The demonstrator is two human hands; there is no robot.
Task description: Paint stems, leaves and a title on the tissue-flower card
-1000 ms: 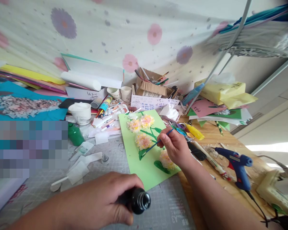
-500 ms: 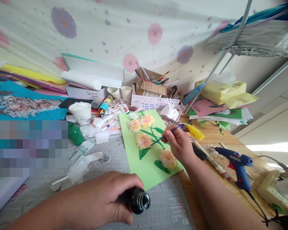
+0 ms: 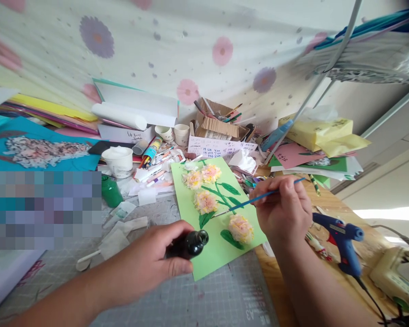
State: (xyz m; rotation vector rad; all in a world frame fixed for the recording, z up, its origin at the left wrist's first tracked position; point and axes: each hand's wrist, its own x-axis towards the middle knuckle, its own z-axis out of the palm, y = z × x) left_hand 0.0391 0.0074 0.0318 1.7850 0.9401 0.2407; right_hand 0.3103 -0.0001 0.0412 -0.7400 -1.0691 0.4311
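Observation:
My left hand (image 3: pixel 157 259) is wrapped round a small dark glass bottle (image 3: pixel 190 245), uncapped and tilted, its mouth facing up and to the right over the lower left of a light green paper sheet (image 3: pixel 204 261). Between the fingers of my right hand (image 3: pixel 282 209) is a thin blue paintbrush (image 3: pixel 264 196). Its tip is at or just above a painted dark green leaf (image 3: pixel 206 220); contact is hard to tell. Several pink and yellow crumpled-paper flowers (image 3: pixel 241 229) stand out from the sheet, with green painted stems and leaves between them.
A green paint bottle (image 3: pixel 111 190) and a white paper cup (image 3: pixel 117 162) stand at the left. Paper scraps lie on the grey cutting mat (image 3: pixel 139 309). A blue glue gun (image 3: pixel 342 240) with its cord is at the right. Behind stands a cardboard box (image 3: pixel 218 122) of tools.
My left hand has raised the bottle away from me, toward the sheet. My right hand has drawn back to the right and nearer, with more of the paintbrush showing.

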